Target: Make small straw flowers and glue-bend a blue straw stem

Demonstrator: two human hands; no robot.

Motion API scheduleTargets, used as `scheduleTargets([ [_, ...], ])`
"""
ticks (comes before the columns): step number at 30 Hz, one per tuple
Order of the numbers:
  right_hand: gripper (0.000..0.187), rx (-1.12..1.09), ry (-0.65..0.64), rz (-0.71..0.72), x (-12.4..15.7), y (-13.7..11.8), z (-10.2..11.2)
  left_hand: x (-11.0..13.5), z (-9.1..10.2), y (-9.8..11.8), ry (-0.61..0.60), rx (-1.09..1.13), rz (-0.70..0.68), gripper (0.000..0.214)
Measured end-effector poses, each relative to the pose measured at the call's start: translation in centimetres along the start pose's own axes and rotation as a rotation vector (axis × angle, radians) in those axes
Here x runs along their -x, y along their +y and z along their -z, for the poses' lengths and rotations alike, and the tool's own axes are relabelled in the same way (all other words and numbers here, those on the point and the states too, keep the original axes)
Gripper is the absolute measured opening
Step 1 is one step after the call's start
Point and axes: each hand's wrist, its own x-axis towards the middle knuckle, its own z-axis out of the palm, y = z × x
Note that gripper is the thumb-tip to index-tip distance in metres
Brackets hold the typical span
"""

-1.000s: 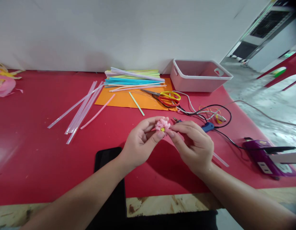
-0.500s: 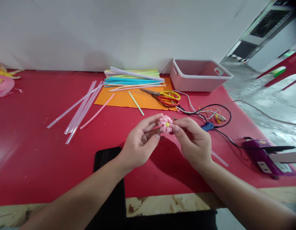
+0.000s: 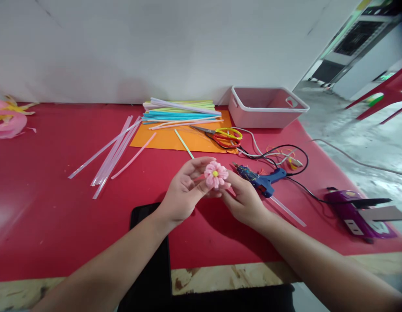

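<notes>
A small pink flower [image 3: 215, 174] with a yellow centre, made of looped strips, faces me between both hands above the red table. My left hand [image 3: 183, 195] pinches its left side with fingers curled. My right hand [image 3: 244, 201] closes on its lower right side from beneath. A blue glue gun [image 3: 262, 180] lies on the table just right of my right hand, uncovered.
Coloured straws [image 3: 179, 110] lie stacked on orange paper [image 3: 168, 138], with clear straws [image 3: 113, 151] to the left. Yellow-red scissors [image 3: 225, 135], a white bin [image 3: 267, 106], black cables [image 3: 293, 158], a purple power strip [image 3: 353, 210] and a black phone [image 3: 141, 216] surround the hands.
The flower has turned to face me and shifted slightly left. My right hand dropped lower and nearer, uncovering the blue glue gun. The view tilted a little.
</notes>
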Motion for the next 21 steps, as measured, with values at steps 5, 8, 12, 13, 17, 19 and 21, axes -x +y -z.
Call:
scheduleTargets([
  [5, 0.020, -0.025, 0.004, -0.036, 0.1, 0.1, -0.3, -0.1, 0.2, -0.3, 0.012, -0.037, -0.025, 0.042],
  [8, 0.021, -0.034, 0.014, -0.035, -0.1, 0.3, -0.4, 0.0, 0.2, -0.2, 0.093, -0.163, -0.103, 0.046],
  [12, 0.021, 0.002, 0.026, 0.000, -0.2, 1.0, -0.7, 0.6, 0.2, -0.1, 0.108, -0.382, -0.211, 0.041],
  [13, 0.021, 0.014, 0.027, 0.008, -0.2, 1.1, -0.7, 0.7, 0.3, -0.2, 0.101, -0.442, -0.242, 0.040],
  [17, 0.020, 0.061, 0.049, 0.033, -0.3, 1.6, -0.8, 1.1, 0.4, -0.9, 0.098, -0.668, -0.381, 0.037],
  [19, 0.021, 0.079, 0.075, 0.038, -0.4, 1.8, -0.7, 0.9, 0.5, -0.8, 0.071, -0.727, -0.429, 0.039],
  [21, 0.021, 0.092, 0.111, 0.034, -0.5, 1.8, -0.5, 0.6, 0.6, 0.2, 0.009, -0.817, -0.459, 0.047],
])
